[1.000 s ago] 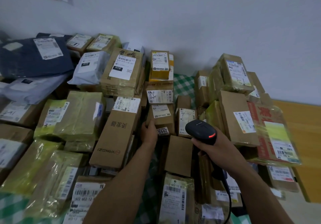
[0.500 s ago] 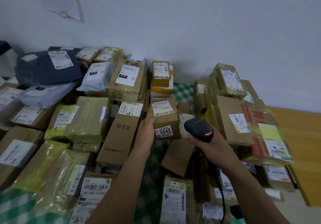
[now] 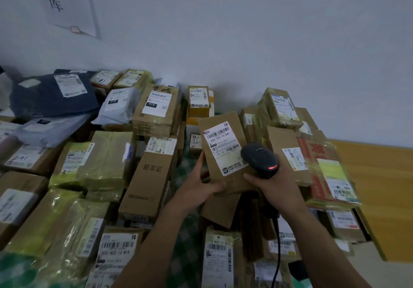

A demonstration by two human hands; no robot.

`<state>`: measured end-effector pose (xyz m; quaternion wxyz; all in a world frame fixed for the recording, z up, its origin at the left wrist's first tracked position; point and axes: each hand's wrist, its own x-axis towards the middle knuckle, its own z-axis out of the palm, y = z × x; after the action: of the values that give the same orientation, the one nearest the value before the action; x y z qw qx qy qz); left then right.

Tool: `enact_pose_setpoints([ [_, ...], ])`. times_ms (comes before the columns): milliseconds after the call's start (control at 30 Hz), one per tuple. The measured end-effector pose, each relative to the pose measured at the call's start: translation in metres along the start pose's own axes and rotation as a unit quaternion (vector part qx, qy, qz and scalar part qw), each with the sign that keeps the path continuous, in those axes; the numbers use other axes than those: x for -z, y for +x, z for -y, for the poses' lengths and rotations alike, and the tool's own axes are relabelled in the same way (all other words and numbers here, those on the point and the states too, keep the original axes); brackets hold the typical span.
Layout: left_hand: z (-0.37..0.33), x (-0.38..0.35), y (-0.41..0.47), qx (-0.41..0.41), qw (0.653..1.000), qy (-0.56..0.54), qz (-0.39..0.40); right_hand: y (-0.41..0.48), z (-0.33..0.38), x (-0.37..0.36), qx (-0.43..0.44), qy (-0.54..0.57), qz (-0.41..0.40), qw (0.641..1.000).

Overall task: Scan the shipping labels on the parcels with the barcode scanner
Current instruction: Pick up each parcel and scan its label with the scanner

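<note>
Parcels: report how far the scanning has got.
Done: nothing marks any parcel as scanned, so I cannot tell. In hand: the left hand tilts up a brown box, the right hand holds the scanner, red light on, over its label. Left: many other parcels lie around.

Parcels packed tight; only narrow cloth gap free at centre

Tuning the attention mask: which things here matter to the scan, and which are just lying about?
In the job: box, gripped by the left hand; label on it; scanner in the right hand; other parcels, waiting.
Lying about: wall sign; checked cloth; wooden board.
</note>
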<state>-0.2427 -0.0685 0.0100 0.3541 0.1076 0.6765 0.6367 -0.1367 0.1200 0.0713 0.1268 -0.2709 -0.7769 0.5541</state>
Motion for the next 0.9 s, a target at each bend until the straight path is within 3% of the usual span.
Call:
enact_pose_setpoints([
  [200,-0.023,0.007,0.001,-0.024,0.999,0.034,-0.024,0.001,0.008,0.009,0.042,-0.078,0.001,0.996],
  [433,-0.05,0.012,0.02,-0.139,0.981,0.091,-0.102,0.006,0.042,0.012,0.053,-0.106,0.024,0.993],
  [900,-0.061,0.029,0.057,-0.136,0.969,0.156,-0.137,0.015,0.064,0.009,0.031,-0.129,0.108,0.985],
])
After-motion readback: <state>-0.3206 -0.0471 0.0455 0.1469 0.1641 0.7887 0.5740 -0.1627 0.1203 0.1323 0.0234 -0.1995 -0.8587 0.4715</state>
